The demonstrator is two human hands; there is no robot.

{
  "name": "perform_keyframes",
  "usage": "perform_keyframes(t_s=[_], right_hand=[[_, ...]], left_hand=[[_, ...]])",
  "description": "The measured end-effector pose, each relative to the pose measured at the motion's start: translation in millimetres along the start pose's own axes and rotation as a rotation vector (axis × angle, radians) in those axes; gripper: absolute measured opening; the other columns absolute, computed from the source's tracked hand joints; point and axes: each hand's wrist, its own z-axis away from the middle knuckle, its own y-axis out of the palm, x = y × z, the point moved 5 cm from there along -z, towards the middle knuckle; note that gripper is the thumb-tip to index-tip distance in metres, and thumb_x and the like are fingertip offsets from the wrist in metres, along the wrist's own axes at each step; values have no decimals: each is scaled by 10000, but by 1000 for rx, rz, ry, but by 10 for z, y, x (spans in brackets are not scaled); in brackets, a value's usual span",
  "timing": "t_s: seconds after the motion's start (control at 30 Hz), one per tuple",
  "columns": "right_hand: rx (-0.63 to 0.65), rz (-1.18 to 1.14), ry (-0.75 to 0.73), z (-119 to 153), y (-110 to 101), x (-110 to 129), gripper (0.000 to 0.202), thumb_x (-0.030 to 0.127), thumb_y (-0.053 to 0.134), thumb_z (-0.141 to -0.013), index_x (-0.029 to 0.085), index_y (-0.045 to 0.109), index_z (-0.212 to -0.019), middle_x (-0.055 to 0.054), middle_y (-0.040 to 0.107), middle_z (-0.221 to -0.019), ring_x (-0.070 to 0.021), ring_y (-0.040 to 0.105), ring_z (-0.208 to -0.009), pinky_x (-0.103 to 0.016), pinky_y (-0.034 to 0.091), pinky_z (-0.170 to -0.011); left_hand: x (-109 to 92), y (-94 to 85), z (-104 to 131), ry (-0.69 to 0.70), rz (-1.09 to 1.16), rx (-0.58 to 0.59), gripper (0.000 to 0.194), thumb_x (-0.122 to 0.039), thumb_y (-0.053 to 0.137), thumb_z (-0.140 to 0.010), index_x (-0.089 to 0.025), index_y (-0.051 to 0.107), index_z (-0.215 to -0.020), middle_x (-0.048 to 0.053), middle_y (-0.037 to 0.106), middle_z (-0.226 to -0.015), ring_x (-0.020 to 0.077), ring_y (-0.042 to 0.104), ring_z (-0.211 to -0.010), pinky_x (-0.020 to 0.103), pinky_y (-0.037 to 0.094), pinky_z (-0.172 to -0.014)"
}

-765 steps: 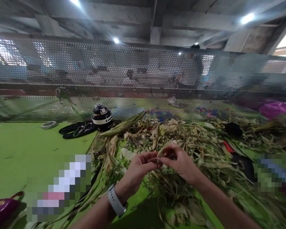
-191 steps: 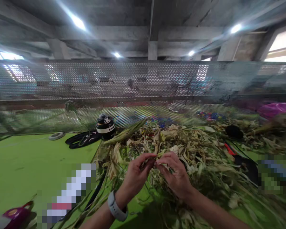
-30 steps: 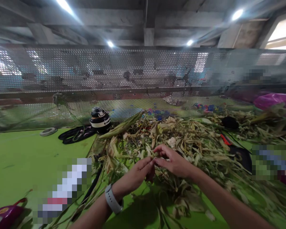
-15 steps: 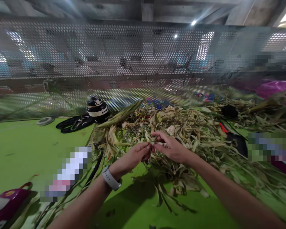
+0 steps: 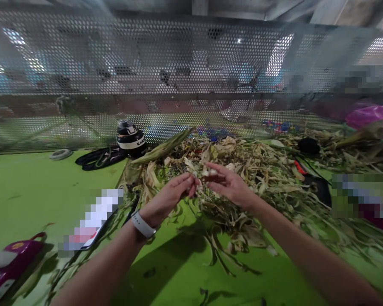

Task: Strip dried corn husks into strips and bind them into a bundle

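From the head view I have both hands out over the near edge of a loose heap of dried leaves (image 5: pixel 255 170), which lies across the green counter (image 5: pixel 92 174). My left hand (image 5: pixel 181 186) is closed in a pinch, thumb against curled fingers, on what looks like a small pale scrap (image 5: pixel 195 174); it is too blurred for me to name further. My right hand (image 5: pixel 231 185) is open just beside it, fingers reaching toward the left and thumb apart from them. A whitish blur (image 5: pixel 209 173) shows at its fingers, and I can't tell whether they touch it. A pale watch (image 5: pixel 142 224) sits on my left wrist.

At the back of the heap, a long husk-like leaf bundle (image 5: pixel 164 146) slants up to the right. Just left of it stands a black jar (image 5: pixel 131 142) with a white band, and next to that lie a flat black coil (image 5: pixel 98 158) and a grey ring (image 5: pixel 61 154). Behind everything runs a perforated metal panel (image 5: pixel 178 55).

Nearer me on the left are a partly pixelated flat item (image 5: pixel 98 219) and a maroon device (image 5: pixel 17 259). Over on the right I see a dark round object (image 5: pixel 309 145), a black item (image 5: pixel 317 189) beside a red piece (image 5: pixel 300 167), and a magenta plastic bag (image 5: pixel 370 115) farther back.
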Motion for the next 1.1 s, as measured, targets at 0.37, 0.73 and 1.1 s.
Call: perform_keyframes(t_s=[0.37,0.73,1.1], right_hand=[[344,979,-98,46,91,-190,48,138,612,-732,160,653,-744,-80,580,-823,-207,514,-824,-306,371,-719],[189,95,206,-159,-240,289,216,367,589,-790,160,530,-781,-5,637,-673,-121,609,-643,-266,472,-634],[237,62,121,-388,-10,962,155,285,603,-801,172,502,-835,26,625,-623,-26,439,-344,-148,326,-318]], left_hand=[[-69,-309,-72,159,329,-205,131,-265,580,-797,-140,617,-814,-38,487,-566,79,447,-562,200,420,-623],[-114,-178,-33,132,335,-130,124,-246,557,-808,-135,607,-787,-9,560,-621,84,512,-593,194,440,-635],[-367,29,80,276,526,1,76,-201,607,-769,-146,615,-716,-20,540,-577,176,619,-843,326,411,-908]])
